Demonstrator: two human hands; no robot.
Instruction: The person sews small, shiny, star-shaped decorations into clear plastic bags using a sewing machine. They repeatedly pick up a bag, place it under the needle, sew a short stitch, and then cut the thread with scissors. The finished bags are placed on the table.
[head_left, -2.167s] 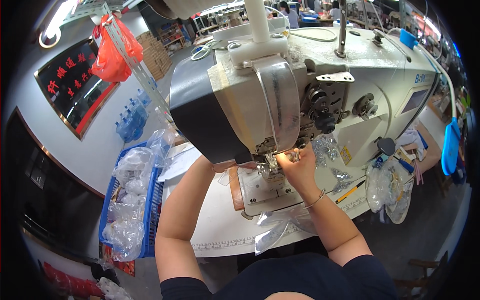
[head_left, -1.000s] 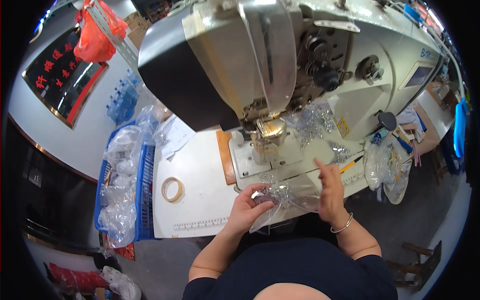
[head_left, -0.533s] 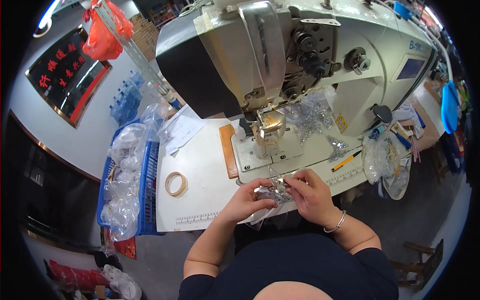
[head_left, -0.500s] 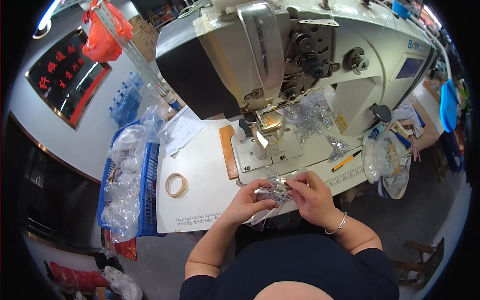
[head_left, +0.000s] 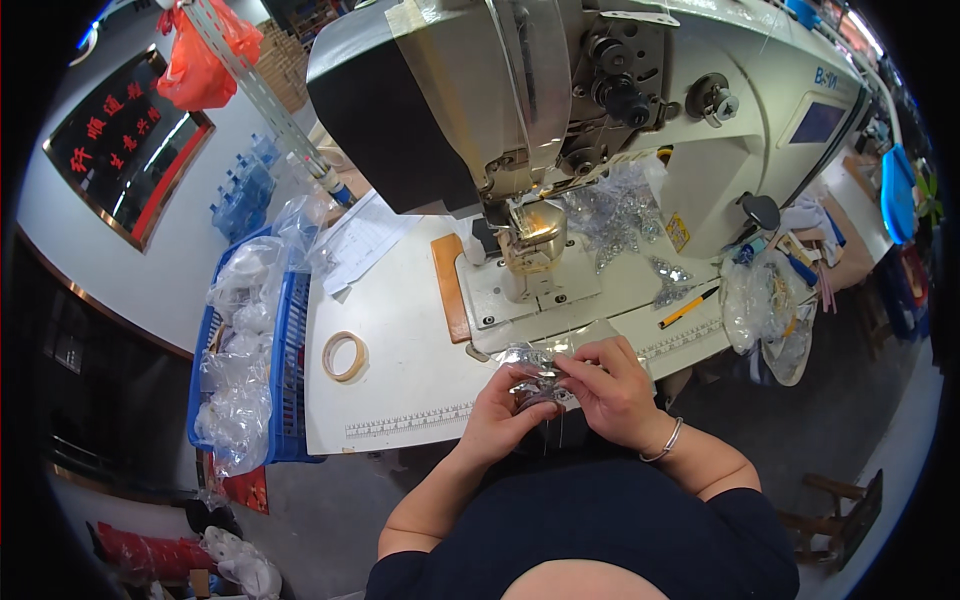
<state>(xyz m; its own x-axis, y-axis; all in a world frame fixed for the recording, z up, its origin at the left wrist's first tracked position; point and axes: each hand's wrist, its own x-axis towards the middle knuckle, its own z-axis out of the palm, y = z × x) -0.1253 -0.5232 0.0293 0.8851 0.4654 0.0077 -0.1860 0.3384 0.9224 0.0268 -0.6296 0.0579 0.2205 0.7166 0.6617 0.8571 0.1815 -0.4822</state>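
Close to the table's front edge, my left hand [head_left: 497, 418] is closed on a silvery sparkling piece [head_left: 532, 362] with clear plastic film around it. My right hand [head_left: 617, 398] pinches the same piece from the other side, thumb and fingertips together. Fingers cover much of it, so its full shape is hidden. Just beyond my hands is the sewing machine [head_left: 700, 160], its lit needle area [head_left: 535, 240] over a metal plate. More silvery sparkling pieces [head_left: 618, 215] lie under the machine's arm, and a smaller one [head_left: 668, 280] rests apart from them.
A tape roll [head_left: 345, 356] and a printed ruler strip [head_left: 408, 420] are on the left of the white table. Left of it stands a blue basket [head_left: 290, 385] of clear plastic. A yellow-and-black pen-like tool [head_left: 688, 308] lies right, near plastic bags [head_left: 765, 300].
Both hands stay on the piece and have shifted its angle, bunching it more between the fingers. The whole view has tilted slightly; nothing on the table has visibly moved.
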